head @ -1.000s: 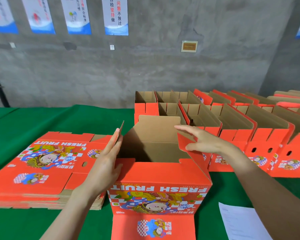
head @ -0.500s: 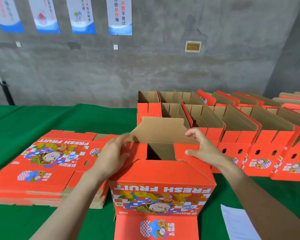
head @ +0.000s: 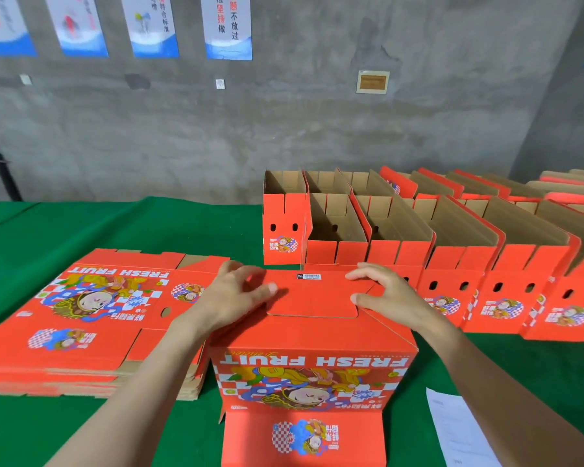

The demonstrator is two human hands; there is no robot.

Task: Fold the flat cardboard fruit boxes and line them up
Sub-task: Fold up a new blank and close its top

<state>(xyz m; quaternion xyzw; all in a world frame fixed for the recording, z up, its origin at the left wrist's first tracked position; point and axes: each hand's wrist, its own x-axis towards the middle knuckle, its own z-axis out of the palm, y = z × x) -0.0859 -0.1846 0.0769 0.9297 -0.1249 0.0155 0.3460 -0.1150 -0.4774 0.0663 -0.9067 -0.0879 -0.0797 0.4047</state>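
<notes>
So, head view only here. The box being folded [head: 312, 365] sits on the green tabletop [head: 115, 224] right under both hands, with its "FRESH FRUIT" side facing the camera upside down. The left hand [head: 230, 298] is on the left part of the box top and the right hand [head: 385, 296] is on the right part. Both sets of fingers are bent and a bit spread, tips pushing down on the red top flaps. They aren't pinching anything as far as I can see. Each thumb points in toward the other across the centre flap [head: 312, 301], and a small barcode label [head: 308, 276] sits between the two sets of fingertips at the far edge. One loose flap [head: 304, 439] lies flat on the tabletop on the near side, below the wrists.

Left of the left fingers, just beside the box, there's the stack of flat boxes [head: 81, 315], printed side up. Just past the fingertips of both hands, and running off to the right of the right fingers, stand the folded boxes [head: 452, 257] with their tops open, in two rows going back toward the wall. The nearest ones look like they're touching the box under the hands, or close to it. A white paper sheet [head: 452, 429] lies on the tabletop under the right forearm. Way beyond the fingers, on the grey wall, hang some posters [head: 228, 25] with Chinese text.
</notes>
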